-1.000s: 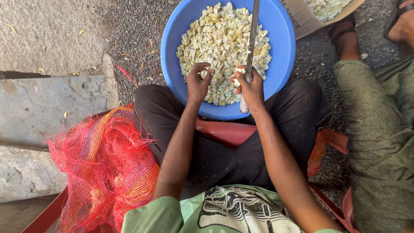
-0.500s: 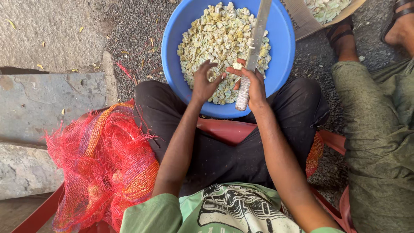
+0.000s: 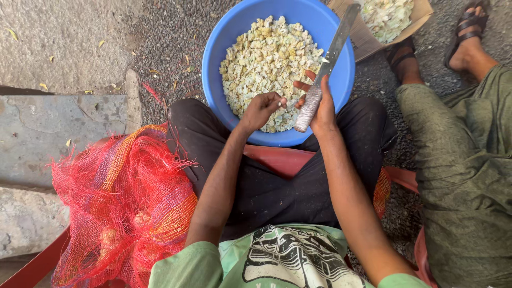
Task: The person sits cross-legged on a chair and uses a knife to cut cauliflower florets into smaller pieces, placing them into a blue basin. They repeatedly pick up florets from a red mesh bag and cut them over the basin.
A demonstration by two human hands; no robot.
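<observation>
The right hand [image 3: 321, 109] is closing around a knife [image 3: 324, 69], its grip wrapped on the pale, thread-bound handle while the long blade is pointing up and away over the far rim of the blue basin [image 3: 224, 53]. The left hand [image 3: 261, 109] is hovering just beside it over the near side of the basin, fingers curled and pinched together; whether they are holding a small piece is too hard to tell. The basin is sitting on the gravel ground between the person's knees and is holding a heap of pale yellow-white chopped pieces [image 3: 266, 64]. A red mesh sack [image 3: 125, 208] is lying against the left thigh, beside a stone slab [image 3: 58, 133]. To the right another person's leg in green cloth [image 3: 458, 170] is stretching out, with a sandalled foot [image 3: 469, 37] near a cardboard tray [image 3: 368, 37] of more pale pieces.
</observation>
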